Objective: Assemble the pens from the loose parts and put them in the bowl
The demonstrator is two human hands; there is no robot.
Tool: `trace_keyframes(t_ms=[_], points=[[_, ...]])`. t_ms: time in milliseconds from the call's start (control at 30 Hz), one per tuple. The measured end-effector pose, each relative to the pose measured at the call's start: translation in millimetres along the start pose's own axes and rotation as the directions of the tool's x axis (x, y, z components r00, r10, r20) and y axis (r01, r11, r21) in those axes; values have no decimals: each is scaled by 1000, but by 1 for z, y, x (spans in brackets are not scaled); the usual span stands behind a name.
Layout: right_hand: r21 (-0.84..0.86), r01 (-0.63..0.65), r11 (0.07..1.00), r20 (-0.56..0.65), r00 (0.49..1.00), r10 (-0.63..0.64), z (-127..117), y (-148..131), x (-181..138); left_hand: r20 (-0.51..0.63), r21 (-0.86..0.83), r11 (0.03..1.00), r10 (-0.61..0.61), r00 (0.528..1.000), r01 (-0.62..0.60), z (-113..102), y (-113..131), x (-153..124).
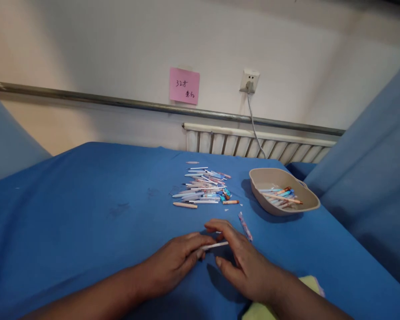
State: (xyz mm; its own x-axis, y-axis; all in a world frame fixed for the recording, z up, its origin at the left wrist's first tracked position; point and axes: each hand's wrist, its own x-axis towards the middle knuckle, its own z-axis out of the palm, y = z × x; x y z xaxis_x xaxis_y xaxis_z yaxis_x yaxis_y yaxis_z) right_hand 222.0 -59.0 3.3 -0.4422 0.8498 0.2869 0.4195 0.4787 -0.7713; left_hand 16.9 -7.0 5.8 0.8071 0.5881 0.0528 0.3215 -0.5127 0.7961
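1. Head view: pinching a white stick (219, 245) in left hand (178, 260), over the cloth (86, 222).
2. With right hand (243, 262) unclenched near the far end, can't tell if touching.
3. Probably mid-adjustment tbh; would call for a light right-hand pinch next.
4. In the bin (268, 177), off to the right: loose pens (282, 198). Beyond both hands: messy pile (203, 193) of more.

Above the blue cloth (86, 213), the left hand (170, 264) is pinching a slim white stick (217, 245), and the right hand (248, 264) is arching around its free end, thumb and fingers parted. Just beyond, a patterned pen piece (245, 227) is slanting. Toward the far edge, a pile of pens and sticks (202, 186) is sprawling; near the right edge, a beige basin (266, 205) is holding more pens (282, 195)! Yellow fabric (258, 312) is peeking out under the right forearm (291, 284).
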Motion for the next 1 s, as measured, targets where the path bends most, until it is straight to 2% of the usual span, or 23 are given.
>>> trace_keyframes(t_ms=[67, 133, 233, 300, 367, 433, 533, 600, 733, 800, 900, 1000], points=[[30, -15, 999, -76, 997, 18, -2, 5, 2, 14, -78, 995, -64, 998, 65, -2, -1, 1], [58, -71, 996, -213, 974, 82, -6, 17, 5, 46, -192, 968, -154, 987, 160, -3, -4, 2], [31, -232, 972, -438, 871, 222, -18, 42, 9, 49, -357, 899, -254, 966, 254, -4, -12, 3], [-107, -358, 927, -463, 844, 273, -27, 58, 9, 22, -430, 862, -287, 958, 268, -4, -18, 4], [-281, -449, 848, -424, 851, 310, -34, 67, 6, -1, -477, 836, -308, 951, 271, -4, -23, 5], [-421, -476, 772, -356, 870, 343, -36, 69, 2, -25, -498, 826, -319, 947, 265, -5, -26, 6], [-518, -451, 727, -268, 893, 363, -32, 65, -1, -57, -489, 831, -333, 941, 264, -5, -26, 7], [-510, -416, 753, -231, 909, 346, -29, 60, 0, -63, -457, 846, -339, 939, 275, -6, -24, 6], [-309, -280, 909, -218, 951, 219, -28, 51, 5, -68, -334, 898, -327, 943, 288, -9, -21, 5], [-201, -200, 959, -227, 962, 153, -30, 47, 7, -81, -272, 921, -312, 947, 280, -10, -19, 5], [-139, -143, 980, -233, 966, 108, -33, 42, 7, -100, -201, 944, -285, 953, 261, -12, -16, 4], [-126, -141, 982, -254, 961, 106, -33, 41, 7, -109, -128, 965, -241, 964, 227, -13, -15, 4]])
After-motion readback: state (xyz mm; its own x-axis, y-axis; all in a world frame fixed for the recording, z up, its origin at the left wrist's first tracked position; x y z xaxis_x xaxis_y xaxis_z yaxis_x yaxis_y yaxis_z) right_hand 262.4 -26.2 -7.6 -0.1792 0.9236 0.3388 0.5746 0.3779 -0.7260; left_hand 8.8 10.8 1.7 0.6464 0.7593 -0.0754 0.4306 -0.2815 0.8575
